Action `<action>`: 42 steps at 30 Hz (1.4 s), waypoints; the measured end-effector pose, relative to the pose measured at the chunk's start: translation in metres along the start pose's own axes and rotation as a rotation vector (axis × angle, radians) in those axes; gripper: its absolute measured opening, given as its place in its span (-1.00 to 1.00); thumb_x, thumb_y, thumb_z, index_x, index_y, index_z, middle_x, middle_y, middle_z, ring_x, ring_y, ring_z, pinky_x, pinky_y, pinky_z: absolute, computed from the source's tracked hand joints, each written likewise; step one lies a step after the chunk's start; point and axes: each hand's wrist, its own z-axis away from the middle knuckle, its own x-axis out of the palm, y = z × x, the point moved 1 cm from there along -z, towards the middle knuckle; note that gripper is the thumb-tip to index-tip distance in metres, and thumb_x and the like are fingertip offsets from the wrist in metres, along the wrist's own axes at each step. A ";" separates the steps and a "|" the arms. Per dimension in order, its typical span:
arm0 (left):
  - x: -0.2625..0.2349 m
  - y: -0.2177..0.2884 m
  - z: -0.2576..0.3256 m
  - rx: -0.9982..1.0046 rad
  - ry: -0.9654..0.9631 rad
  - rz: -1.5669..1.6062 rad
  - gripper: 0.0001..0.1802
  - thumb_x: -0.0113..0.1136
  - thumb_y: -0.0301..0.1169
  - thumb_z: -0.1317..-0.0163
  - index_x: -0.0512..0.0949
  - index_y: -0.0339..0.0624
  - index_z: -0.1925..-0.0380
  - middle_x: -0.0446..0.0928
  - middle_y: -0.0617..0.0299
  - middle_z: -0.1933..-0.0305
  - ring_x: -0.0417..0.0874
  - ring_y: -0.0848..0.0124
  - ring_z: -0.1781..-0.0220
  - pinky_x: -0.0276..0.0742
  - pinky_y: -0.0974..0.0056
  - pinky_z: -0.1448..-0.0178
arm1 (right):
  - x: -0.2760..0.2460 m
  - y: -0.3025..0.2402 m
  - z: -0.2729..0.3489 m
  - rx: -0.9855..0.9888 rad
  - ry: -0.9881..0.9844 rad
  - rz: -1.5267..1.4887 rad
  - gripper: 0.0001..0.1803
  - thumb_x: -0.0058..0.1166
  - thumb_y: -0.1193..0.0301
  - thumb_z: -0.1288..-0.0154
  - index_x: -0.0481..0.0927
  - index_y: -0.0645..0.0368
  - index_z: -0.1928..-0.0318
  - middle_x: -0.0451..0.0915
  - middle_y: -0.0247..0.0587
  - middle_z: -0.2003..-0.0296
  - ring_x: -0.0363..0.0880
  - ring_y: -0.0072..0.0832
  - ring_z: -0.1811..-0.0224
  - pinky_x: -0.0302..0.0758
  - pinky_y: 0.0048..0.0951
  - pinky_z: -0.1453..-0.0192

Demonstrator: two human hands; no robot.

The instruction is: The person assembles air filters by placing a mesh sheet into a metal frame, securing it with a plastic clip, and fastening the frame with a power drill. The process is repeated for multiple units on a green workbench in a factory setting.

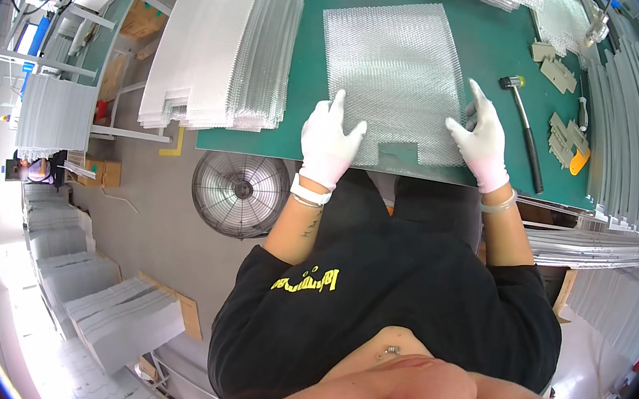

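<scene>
Person (403, 296), mesh sheet (397, 74) on green table (491, 38), grey floor (139, 222)

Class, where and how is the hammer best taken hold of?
Probably by its black grip, with the right hand coming down from the near side: the hammer lies flat, its grip end nearest and its head farthest away.

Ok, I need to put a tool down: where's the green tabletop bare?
The green tabletop is bare between the flat silver mesh sheet and the black-handled hammer, beyond the white-gloved right hand. A narrow strip is bare between that sheet and the thick silver mesh stack. Right of the hammer, small beige plates crowd it.
</scene>
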 end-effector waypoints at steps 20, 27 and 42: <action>0.011 -0.009 -0.002 -0.070 -0.102 -0.016 -0.24 0.44 -0.11 -0.13 0.47 -0.17 -0.31 0.56 -0.06 -0.01 0.62 0.00 -0.03 0.57 0.06 -0.16 | 0.006 0.007 -0.004 -0.043 -0.215 0.320 -0.43 0.27 0.21 -0.23 0.52 0.15 -0.22 0.52 -0.01 0.07 0.60 -0.07 0.03 0.57 -0.18 -0.04; -0.001 -0.005 -0.018 -0.023 -0.113 -0.146 -0.11 0.51 -0.04 0.02 0.44 0.04 -0.37 0.24 -0.13 -0.43 0.30 -0.11 -0.42 0.28 -0.13 -0.45 | -0.036 0.048 -0.063 -0.229 -0.198 0.351 -0.63 0.18 0.23 -0.23 0.65 0.06 -0.03 0.61 -0.04 0.12 0.61 -0.04 0.04 0.56 -0.15 -0.13; -0.045 0.040 0.073 0.467 -0.095 0.701 -0.57 0.43 -0.36 -0.11 0.61 -0.22 0.01 0.63 0.10 -0.01 0.62 0.05 -0.15 0.44 -0.01 -0.35 | -0.122 0.130 -0.114 -0.186 0.307 0.596 -0.77 0.21 0.37 -0.34 0.53 0.21 0.10 0.64 0.00 0.17 0.64 -0.01 0.12 0.54 -0.14 0.06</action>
